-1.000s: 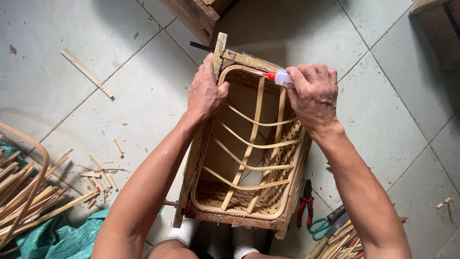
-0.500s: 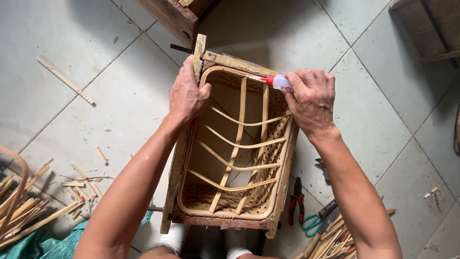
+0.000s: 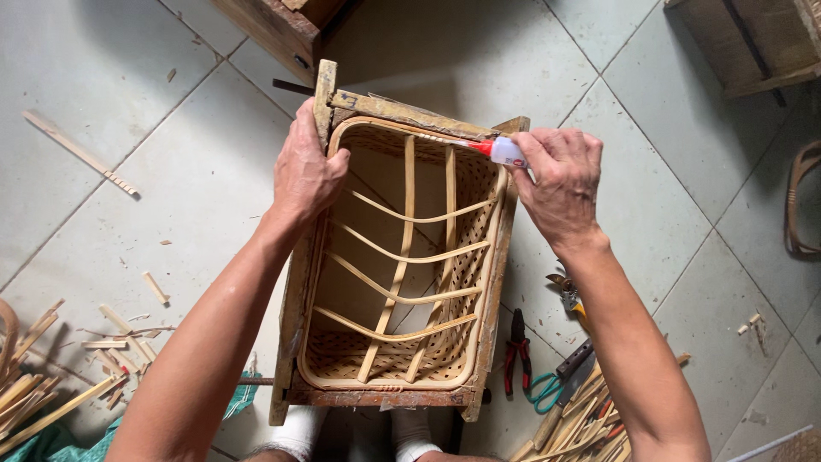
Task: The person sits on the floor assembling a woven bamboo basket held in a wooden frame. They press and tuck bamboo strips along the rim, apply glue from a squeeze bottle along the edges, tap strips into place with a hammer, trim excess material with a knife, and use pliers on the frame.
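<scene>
Rattan basket (image 3: pixel 398 265) in its wooden frame (image 3: pixel 385 398) stood on the floor (image 3: pixel 171 197); left hand (image 3: pixel 308 171) gripped the far-left rim to steady it, right hand (image 3: pixel 560 184) pinched a glue tube (image 3: pixel 505 152), nozzle at the far rim.

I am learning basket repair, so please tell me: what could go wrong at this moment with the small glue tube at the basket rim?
1. The right hand points the glue tube along the rim of the woven basket; glue might drip onto the weave below.
2. The left hand grips the same rim nearby, so its fingers could get glued.
3. The basket sits in a wooden frame; stray glue may bond them.
</scene>
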Demonstrator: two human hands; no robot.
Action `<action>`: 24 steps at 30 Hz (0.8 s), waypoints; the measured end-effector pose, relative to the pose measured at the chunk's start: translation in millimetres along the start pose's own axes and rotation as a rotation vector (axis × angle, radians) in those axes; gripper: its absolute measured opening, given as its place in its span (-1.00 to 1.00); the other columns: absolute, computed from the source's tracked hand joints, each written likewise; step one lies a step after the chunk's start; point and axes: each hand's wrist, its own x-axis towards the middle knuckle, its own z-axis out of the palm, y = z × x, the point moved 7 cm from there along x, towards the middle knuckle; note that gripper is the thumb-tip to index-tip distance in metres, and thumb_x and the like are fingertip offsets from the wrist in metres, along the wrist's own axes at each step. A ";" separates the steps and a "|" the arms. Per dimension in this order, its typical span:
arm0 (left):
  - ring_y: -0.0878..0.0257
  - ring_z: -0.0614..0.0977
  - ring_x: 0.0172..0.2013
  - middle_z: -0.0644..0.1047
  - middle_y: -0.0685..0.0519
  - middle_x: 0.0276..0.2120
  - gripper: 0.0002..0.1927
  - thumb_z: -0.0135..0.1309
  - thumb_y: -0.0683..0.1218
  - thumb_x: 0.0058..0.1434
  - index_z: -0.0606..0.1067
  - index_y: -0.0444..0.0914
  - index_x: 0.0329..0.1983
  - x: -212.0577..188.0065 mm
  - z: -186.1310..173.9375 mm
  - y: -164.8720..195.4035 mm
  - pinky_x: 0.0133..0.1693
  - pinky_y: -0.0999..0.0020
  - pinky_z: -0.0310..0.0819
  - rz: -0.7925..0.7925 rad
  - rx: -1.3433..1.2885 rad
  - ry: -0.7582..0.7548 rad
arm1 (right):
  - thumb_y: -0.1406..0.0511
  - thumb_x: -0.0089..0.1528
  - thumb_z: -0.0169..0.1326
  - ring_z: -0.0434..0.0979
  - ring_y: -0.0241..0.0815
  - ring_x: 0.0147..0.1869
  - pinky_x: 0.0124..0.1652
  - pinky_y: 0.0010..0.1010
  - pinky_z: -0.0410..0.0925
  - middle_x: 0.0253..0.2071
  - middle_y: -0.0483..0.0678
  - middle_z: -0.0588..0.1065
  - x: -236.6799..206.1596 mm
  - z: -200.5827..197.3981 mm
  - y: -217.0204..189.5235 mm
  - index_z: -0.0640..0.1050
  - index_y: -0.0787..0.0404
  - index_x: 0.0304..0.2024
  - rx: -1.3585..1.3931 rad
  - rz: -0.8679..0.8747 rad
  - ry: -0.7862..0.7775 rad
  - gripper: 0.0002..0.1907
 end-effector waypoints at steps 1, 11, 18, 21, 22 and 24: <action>-0.11 0.51 0.13 0.47 -0.17 0.09 -0.25 0.15 -0.15 0.19 0.13 -0.16 0.42 -0.2 -0.4 0.0 0.16 0.00 0.36 0.001 0.002 0.003 | 0.22 0.27 0.39 0.46 -0.17 0.08 0.15 -0.22 0.20 -0.04 -0.13 0.56 -0.1 0.5 -0.3 0.62 0.13 0.06 0.012 0.003 0.003 -0.65; -0.11 0.53 0.13 0.47 -0.18 0.10 -0.26 0.13 -0.16 0.19 0.13 -0.18 0.42 0.9 -0.9 -1.0 0.18 0.01 0.35 -0.018 0.020 -0.017 | 0.27 0.28 0.34 0.48 -0.18 0.06 0.16 -0.24 0.20 -0.07 -0.18 0.56 2.5 -1.4 0.4 0.61 0.11 0.02 -0.079 -0.063 0.019 -0.72; -0.12 0.52 0.16 0.46 -0.18 0.16 -0.27 0.12 -0.17 0.19 0.14 -0.19 0.42 -0.5 -2.9 0.2 0.19 0.01 0.34 0.005 -0.006 -0.012 | 0.23 0.28 0.35 0.47 -0.17 0.04 0.13 -0.23 0.19 -0.08 -0.16 0.56 -9.4 -8.9 18.8 0.62 0.13 0.00 -0.089 -0.045 -0.009 -0.72; -0.11 0.52 0.17 0.46 -0.18 0.17 -0.26 0.11 -0.17 0.19 0.12 -0.19 0.43 0.4 -2.0 -0.9 0.20 0.02 0.34 -0.003 -0.007 -0.021 | 0.24 0.29 0.35 0.47 -0.17 0.05 0.13 -0.24 0.18 -0.08 -0.17 0.56 -19.2 -8.6 28.0 0.62 0.13 0.00 -0.113 -0.035 -0.017 -0.73; -0.10 0.53 0.17 0.46 -0.17 0.17 -0.25 0.10 -0.17 0.19 0.11 -0.19 0.44 0.6 -1.7 -1.1 0.21 0.02 0.34 -0.006 -0.012 -0.026 | 0.24 0.29 0.35 0.47 -0.17 0.05 0.14 -0.24 0.18 -0.09 -0.17 0.55 -23.4 -7.9 32.0 0.62 0.13 -0.01 -0.119 -0.029 -0.023 -0.74; -0.11 0.52 0.17 0.46 -0.18 0.18 -0.25 0.10 -0.17 0.19 0.12 -0.19 0.44 1.0 -1.8 -1.5 0.21 0.01 0.34 -0.012 -0.003 -0.023 | 0.23 0.30 0.36 0.45 -0.19 0.07 0.13 -0.25 0.18 -0.08 -0.18 0.56 -33.4 -5.9 42.1 0.63 0.10 0.01 -0.129 0.009 -0.037 -0.73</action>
